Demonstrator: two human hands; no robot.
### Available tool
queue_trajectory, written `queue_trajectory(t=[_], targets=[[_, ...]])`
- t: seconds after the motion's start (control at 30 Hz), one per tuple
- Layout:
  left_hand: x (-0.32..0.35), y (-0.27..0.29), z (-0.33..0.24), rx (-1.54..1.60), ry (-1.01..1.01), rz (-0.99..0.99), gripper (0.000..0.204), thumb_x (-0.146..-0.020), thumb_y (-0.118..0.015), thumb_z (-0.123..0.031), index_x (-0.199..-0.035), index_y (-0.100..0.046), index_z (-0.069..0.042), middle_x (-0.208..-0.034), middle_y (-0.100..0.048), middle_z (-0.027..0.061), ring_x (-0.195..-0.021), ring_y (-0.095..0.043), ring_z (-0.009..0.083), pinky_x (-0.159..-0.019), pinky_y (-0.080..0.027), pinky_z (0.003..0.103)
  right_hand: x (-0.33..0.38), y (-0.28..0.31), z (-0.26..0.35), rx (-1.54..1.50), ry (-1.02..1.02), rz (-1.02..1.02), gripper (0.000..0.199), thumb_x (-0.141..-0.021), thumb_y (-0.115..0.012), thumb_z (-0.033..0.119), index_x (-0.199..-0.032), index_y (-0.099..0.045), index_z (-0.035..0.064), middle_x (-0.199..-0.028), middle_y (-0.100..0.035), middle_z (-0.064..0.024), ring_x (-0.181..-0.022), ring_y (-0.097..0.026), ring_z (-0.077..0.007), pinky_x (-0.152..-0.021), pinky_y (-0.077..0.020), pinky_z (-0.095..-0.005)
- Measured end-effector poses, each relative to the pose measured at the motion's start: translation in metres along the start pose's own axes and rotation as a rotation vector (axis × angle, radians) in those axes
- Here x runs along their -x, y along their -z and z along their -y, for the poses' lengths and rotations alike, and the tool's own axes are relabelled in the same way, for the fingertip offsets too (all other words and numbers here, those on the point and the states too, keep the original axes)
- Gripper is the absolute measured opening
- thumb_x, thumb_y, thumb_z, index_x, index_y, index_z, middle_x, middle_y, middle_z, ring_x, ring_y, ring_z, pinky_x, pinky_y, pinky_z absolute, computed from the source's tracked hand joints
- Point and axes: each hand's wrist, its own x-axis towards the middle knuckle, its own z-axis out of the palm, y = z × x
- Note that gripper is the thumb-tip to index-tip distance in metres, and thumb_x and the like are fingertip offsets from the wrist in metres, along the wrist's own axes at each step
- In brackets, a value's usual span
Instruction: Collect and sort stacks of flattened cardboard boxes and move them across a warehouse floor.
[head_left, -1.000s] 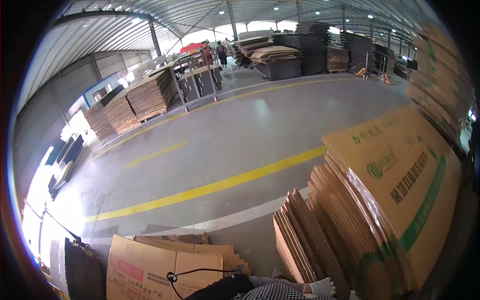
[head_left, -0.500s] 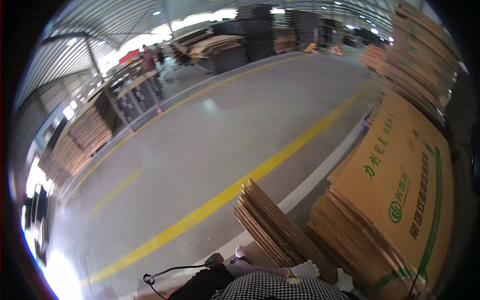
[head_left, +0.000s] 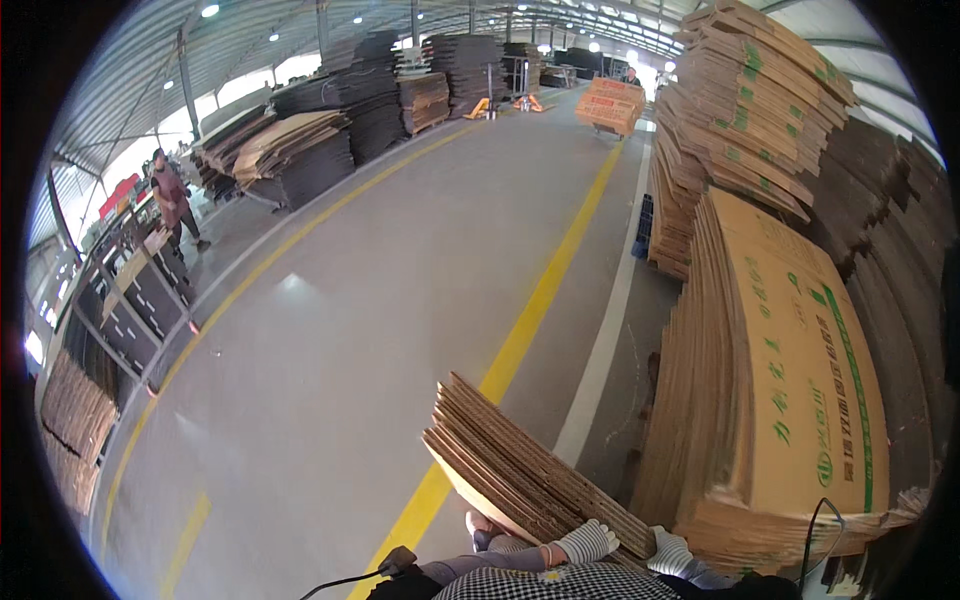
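Note:
A bundle of flattened cardboard boxes leans out from my body at the lower middle, its layered edges facing up. My left hand, in a striped white glove, grips the bundle's top near my body. On its right side, by the near end, my right hand in a similar glove holds the same bundle; its fingers are partly hidden. Just right stands a tall stack of flattened cartons with green print.
More carton stacks rise behind at the right. A yellow floor line runs ahead along the grey aisle. At left are a metal rack and a standing person. Far off, another person is behind a cart with orange-brown boxes.
My view has turned to the right, so the aisle now runs more straight ahead. The bundle has swung with me and stays in both hands. The boxes on the far cart show fully.

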Motion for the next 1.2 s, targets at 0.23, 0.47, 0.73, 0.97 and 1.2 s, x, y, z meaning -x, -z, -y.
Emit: queue_trajectory(t=[0.23,0.47,0.73,0.97,1.2], targets=[[0.048,0.077,0.169,0.008,-0.085,0.107,0.026,-0.092,-0.049,-0.017,-0.108,-0.064,-0.004,-0.094,-0.065,0.0123,-0.087,-0.064,0.0288,-0.072,-0.049,0.042,-0.126,0.054,0.123,-0.02,-0.157,0.115,0.08,-0.064,-0.082,0.034,-0.132,-0.049,0.0064,-0.109,-0.068,-0.0206,-0.106,-0.064,-0.0362,-0.09,-0.0514,-0.0393],[0.071,0.124,0.332,-0.007,-0.222,0.101,0.027,-0.093,-0.047,-0.02,-0.104,-0.065,-0.003,-0.088,-0.065,0.0122,-0.081,-0.062,0.0291,-0.067,-0.046,0.044,-0.248,0.073,0.19,-0.143,-0.148,0.023,0.073,-0.066,-0.08,0.028,-0.13,-0.051,0.0078,-0.105,-0.068,-0.0211,-0.101,-0.065,-0.0378,-0.088,-0.0514,-0.0404],[0.059,0.213,0.552,-0.123,-0.307,0.245,0.023,-0.093,-0.051,-0.021,-0.1,-0.065,-0.004,-0.092,-0.067,0.0103,-0.085,-0.063,0.0252,-0.074,-0.047,0.041,-0.384,0.186,0.335,-0.175,-0.353,-0.163,0.064,-0.069,-0.078,0.027,-0.123,-0.052,0.004,-0.099,-0.07,-0.0206,-0.096,-0.067,-0.0377,-0.086,-0.053,-0.0416],[-0.004,0.289,0.719,-0.062,-0.398,0.15,0.017,-0.088,-0.055,-0.017,-0.097,-0.065,-0.007,-0.091,-0.067,0.0081,-0.087,-0.065,0.0249,-0.077,-0.047,0.041,-0.515,0.3,0.382,-0.189,-0.459,-0.187,0.067,-0.064,-0.082,0.025,-0.119,-0.051,0.0008,-0.101,-0.068,-0.0251,-0.1,-0.066,-0.0401,-0.087,-0.0525,-0.042],[-0.114,0.296,0.865,0.003,-0.623,0.11,0.018,-0.088,-0.053,-0.018,-0.085,-0.064,-0.005,-0.079,-0.063,0.0086,-0.075,-0.062,0.0255,-0.068,-0.047,0.04,-0.624,0.372,0.356,-0.468,-0.591,-0.21,0.071,-0.066,-0.08,0.024,-0.126,-0.049,0.0049,-0.107,-0.067,-0.0237,-0.104,-0.065,-0.0391,-0.091,-0.0514,-0.0408]])
